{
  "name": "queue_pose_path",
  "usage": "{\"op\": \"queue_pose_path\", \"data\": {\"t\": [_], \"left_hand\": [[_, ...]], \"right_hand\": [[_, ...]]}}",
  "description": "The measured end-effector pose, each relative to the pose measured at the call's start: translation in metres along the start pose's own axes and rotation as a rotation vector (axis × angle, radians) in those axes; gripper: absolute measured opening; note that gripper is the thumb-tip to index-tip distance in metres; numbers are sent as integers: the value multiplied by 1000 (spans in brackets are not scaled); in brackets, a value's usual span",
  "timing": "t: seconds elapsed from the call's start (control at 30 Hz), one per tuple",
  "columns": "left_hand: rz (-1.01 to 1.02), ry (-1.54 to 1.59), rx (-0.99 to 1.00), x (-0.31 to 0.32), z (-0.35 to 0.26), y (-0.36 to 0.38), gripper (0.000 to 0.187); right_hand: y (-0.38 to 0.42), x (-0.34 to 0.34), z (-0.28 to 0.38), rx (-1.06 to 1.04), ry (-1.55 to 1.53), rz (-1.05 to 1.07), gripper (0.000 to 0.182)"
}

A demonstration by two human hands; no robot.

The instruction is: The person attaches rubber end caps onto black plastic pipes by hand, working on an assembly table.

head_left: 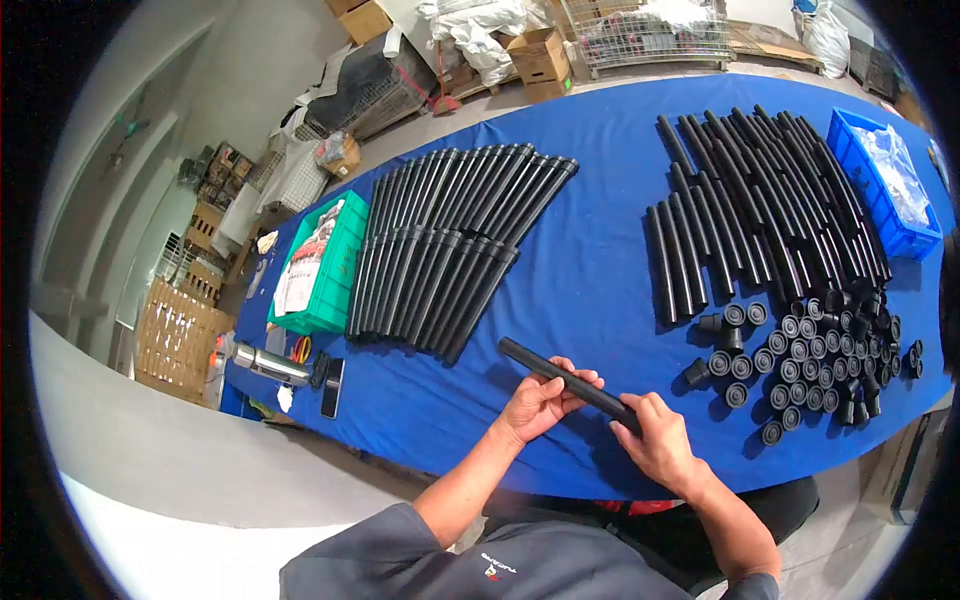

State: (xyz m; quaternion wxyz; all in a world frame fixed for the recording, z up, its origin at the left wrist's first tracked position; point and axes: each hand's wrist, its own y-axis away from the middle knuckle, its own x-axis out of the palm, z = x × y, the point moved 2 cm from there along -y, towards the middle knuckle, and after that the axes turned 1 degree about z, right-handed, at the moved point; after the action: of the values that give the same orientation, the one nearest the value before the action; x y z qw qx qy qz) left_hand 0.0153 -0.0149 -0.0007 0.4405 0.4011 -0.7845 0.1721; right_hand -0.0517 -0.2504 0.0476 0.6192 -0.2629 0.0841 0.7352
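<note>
A black tube (535, 361) slants across the front of the table, held in both hands. My left hand (540, 406) closes around its middle, with the thumb on the near side and fingertips showing beyond. Wrapped over the tube's lower right end is my right hand (655, 440), which hides that end. To the right lie rows of plain black tubes (770, 200) and, nearer me, a scattered group of black rubber caps (790, 370). Two fanned rows of black tubes with a wider collar at one end (440, 250) lie at the left.
A green crate (345, 262) with printed bags stands on the left; a blue crate (850, 150) holding clear plastic is at the far right. By the left edge are a steel flask (268, 362), a phone (332, 388) and scissors (302, 348). Blue cloth (600, 180) covers the table.
</note>
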Motion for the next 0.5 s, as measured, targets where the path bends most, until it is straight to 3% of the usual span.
{"op": "queue_pose_path", "data": {"t": [0.07,0.1,0.2,0.23,0.33,0.5], "left_hand": [[13,-12,4,-1,1,0,32],[12,-22,1,0,0,0,33],[-5,-30,-15,7,-2,-1,33],[-14,-27,-22,9,-2,-1,33],[-3,-14,-6,4,0,0,32],[-19,-15,-20,3,0,0,32]], "right_hand": [[-1,-8,7,475,-498,214,30],[-1,-5,-1,610,-671,247,30],[2,-2,-2,156,-145,44,32],[2,-2,0,51,-119,4,33],[1,-6,2,120,-143,71,31],[3,-3,7,-23,-14,-17,33]]}}
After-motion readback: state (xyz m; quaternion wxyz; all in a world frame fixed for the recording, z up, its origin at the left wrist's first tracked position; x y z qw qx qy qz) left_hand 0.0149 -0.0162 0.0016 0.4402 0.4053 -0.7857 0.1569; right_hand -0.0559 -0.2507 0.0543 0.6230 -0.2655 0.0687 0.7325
